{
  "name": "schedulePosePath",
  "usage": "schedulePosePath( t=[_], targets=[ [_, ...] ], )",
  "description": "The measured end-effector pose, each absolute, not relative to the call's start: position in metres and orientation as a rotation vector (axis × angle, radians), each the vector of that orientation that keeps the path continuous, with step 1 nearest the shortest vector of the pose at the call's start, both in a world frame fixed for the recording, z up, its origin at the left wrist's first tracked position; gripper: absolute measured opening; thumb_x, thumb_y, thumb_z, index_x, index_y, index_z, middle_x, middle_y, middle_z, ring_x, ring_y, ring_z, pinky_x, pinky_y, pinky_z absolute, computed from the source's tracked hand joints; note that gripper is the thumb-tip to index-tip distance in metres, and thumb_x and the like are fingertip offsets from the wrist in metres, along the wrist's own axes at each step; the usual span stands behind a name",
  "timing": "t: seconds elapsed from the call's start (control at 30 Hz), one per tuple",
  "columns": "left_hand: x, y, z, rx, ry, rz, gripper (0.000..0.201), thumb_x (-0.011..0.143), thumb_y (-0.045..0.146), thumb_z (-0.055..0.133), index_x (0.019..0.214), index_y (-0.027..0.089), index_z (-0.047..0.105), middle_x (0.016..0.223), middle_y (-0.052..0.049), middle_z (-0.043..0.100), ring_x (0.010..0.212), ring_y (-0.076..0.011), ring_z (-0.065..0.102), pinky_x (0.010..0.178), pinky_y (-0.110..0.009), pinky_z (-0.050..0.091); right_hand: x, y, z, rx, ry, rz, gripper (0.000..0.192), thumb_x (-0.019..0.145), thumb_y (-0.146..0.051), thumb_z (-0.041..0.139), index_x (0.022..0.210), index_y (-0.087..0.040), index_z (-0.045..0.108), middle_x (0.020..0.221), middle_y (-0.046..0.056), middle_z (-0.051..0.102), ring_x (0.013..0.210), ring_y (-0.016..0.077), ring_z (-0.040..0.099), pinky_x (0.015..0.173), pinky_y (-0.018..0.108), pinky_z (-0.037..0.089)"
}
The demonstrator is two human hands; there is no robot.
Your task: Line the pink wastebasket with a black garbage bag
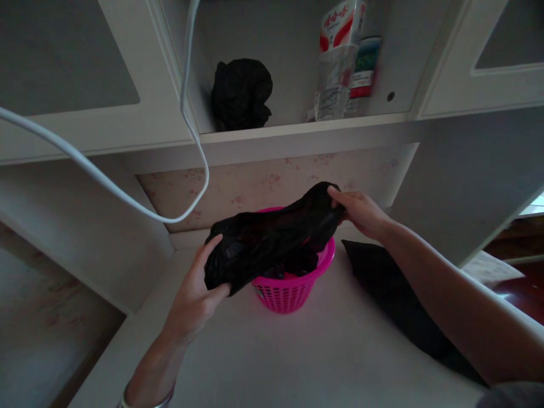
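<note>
- Two bare hands hold one long black bundle (272,232) between them, and from where I stand its wrapping looks thin and crumpled.
- Left hand (198,294): thumb and fingers set apart, gripping the near, lower end of the bundle; a bracelet (165,400) circles the wrist.
- Right hand (361,212): pinching the far, higher end, thumb on top; I cannot make out all the fingers behind it.
- The bundle slants up from left to right across the opening of a bright pink basket (287,297), hiding much of its rim; whether the two touch I cannot tell.
- More black material (304,262) shows inside the basket, too dark to make out.
- The basket stands upright on a white counter (297,357), in front of a flower-patterned wall (263,178).
- To the right of the basket, partly under the right forearm, a flat black piece (391,283) lies on the counter.
- Above, an open shelf (297,129) bears a crumpled black lump (240,93) at its left and, toward the right, a clear bottle (338,68) with a red and white label; a second bottle (365,65) stands just behind it.
- A white cable (127,198) loops down at the left, in front of the cabinet door (157,119).
</note>
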State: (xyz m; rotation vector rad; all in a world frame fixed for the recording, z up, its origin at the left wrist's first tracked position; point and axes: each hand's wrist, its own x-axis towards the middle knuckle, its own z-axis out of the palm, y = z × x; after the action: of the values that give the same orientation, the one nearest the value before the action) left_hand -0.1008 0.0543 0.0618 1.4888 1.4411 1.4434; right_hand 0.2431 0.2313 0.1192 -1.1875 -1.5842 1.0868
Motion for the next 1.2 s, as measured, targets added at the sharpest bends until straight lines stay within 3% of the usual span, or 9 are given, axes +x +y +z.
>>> schedulePosePath(
  t=[0.13, 0.27, 0.43, 0.57, 0.73, 0.83, 0.97, 1.07, 1.2],
  targets=[
    [-0.099, 0.054, 0.038, 1.343, 1.434, 1.506, 0.101, 0.071, 0.009, 0.074, 0.162, 0.039, 0.042, 0.168, -0.001, 0.045, 0.158, -0.0321, 0.037, 0.134, -0.048, 0.02, 0.262, 0.205, 0.089, -1.175, -1.383, 1.079, 0.055, 0.055, -0.056, 0.096, 0.078, -0.017, 0.065, 0.076, 0.002, 0.064, 0.062, 0.0117, 0.057, 0.053, 0.024, 0.051],
    [-0.096, 0.05, 0.021, 1.156, 1.396, 1.491, 0.106, 0.063, 0.007, 0.071, 0.161, 0.036, 0.045, 0.169, 0.0, 0.045, 0.159, -0.0324, 0.035, 0.134, -0.045, 0.021, 0.268, 0.166, 0.065, -1.145, -1.197, 1.117, 0.058, 0.052, -0.034, 0.093, 0.103, -0.021, 0.07, 0.089, 0.002, 0.067, 0.063, 0.0117, 0.059, 0.049, 0.022, 0.05],
    [-0.097, 0.048, 0.012, 1.056, 1.466, 1.502, 0.107, 0.059, 0.007, 0.065, 0.16, 0.035, 0.046, 0.167, 0.0, 0.048, 0.156, -0.0314, 0.04, 0.127, -0.042, 0.034, 0.269, 0.129, 0.046, -1.057, -0.95, 1.432, 0.106, 0.05, -0.015, 0.089, 0.15, -0.032, 0.057, 0.129, 0.006, 0.073, 0.1, 0.0231, 0.075, 0.077, 0.028, 0.065],
    [-0.099, 0.06, 0.001, 0.949, 1.453, 1.405, 0.11, 0.051, 0.005, 0.062, 0.157, 0.031, 0.052, 0.149, -0.004, 0.066, 0.137, -0.0343, 0.06, 0.1, -0.038, 0.055, 0.265, 0.134, 0.018, -1.15, -0.931, 1.501, 0.134, 0.048, -0.014, 0.09, 0.167, -0.034, 0.032, 0.135, 0.007, 0.073, 0.106, 0.0272, 0.077, 0.076, 0.031, 0.066],
    [-0.112, 0.074, 0.007, 0.88, 1.329, 1.354, 0.088, 0.049, 0.009, 0.071, 0.136, 0.022, 0.069, 0.123, -0.009, 0.078, 0.11, -0.0324, 0.072, 0.078, -0.033, 0.054, 0.275, 0.156, 0.003, -1.183, -1.045, 1.369, 0.099, 0.053, -0.024, 0.091, 0.148, -0.029, 0.06, 0.123, 0.008, 0.077, 0.111, 0.0313, 0.075, 0.091, 0.04, 0.065],
    [-0.123, 0.085, 0.021, 0.84, 1.319, 1.515, 0.065, 0.061, 0.025, 0.074, 0.126, 0.026, 0.07, 0.141, -0.007, 0.07, 0.12, -0.0281, 0.068, 0.087, -0.033, 0.054, 0.288, 0.171, 0.011, -1.181, -0.995, 1.119, 0.057, 0.057, -0.035, 0.083, 0.113, -0.027, 0.073, 0.142, 0.007, 0.069, 0.134, 0.0338, 0.064, 0.114, 0.044, 0.053],
    [-0.124, 0.11, 0.038, 0.915, 1.371, 1.607, 0.054, 0.081, 0.045, 0.08, 0.13, 0.027, 0.068, 0.155, -0.006, 0.061, 0.14, -0.025, 0.057, 0.104, -0.031, 0.048, 0.286, 0.191, 0.026, -1.177, -1.045, 0.937, 0.05, 0.067, -0.05, 0.081, 0.112, -0.03, 0.068, 0.165, 0.0, 0.048, 0.154, 0.0288, 0.045, 0.129, 0.04, 0.035],
    [-0.117, 0.128, 0.048, 1.064, 1.389, 1.482, 0.059, 0.077, 0.047, 0.088, 0.129, 0.023, 0.074, 0.14, -0.009, 0.072, 0.13, -0.028, 0.066, 0.105, -0.034, 0.048, 0.271, 0.205, 0.033, -1.218, -1.254, 1.01, 0.06, 0.076, -0.056, 0.082, 0.129, -0.03, 0.069, 0.141, 0.005, 0.07, 0.137, 0.0275, 0.062, 0.119, 0.041, 0.047],
    [-0.117, 0.131, 0.054, 1.17, 1.499, 1.378, 0.044, 0.077, 0.048, 0.088, 0.112, 0.022, 0.083, 0.116, -0.009, 0.082, 0.109, -0.0307, 0.073, 0.097, -0.038, 0.052, 0.26, 0.222, 0.04, -1.27, -1.529, 1.053, 0.052, 0.078, -0.056, 0.081, 0.117, -0.022, 0.079, 0.112, 0.007, 0.08, 0.106, 0.028, 0.073, 0.101, 0.042, 0.055]
  ],
)
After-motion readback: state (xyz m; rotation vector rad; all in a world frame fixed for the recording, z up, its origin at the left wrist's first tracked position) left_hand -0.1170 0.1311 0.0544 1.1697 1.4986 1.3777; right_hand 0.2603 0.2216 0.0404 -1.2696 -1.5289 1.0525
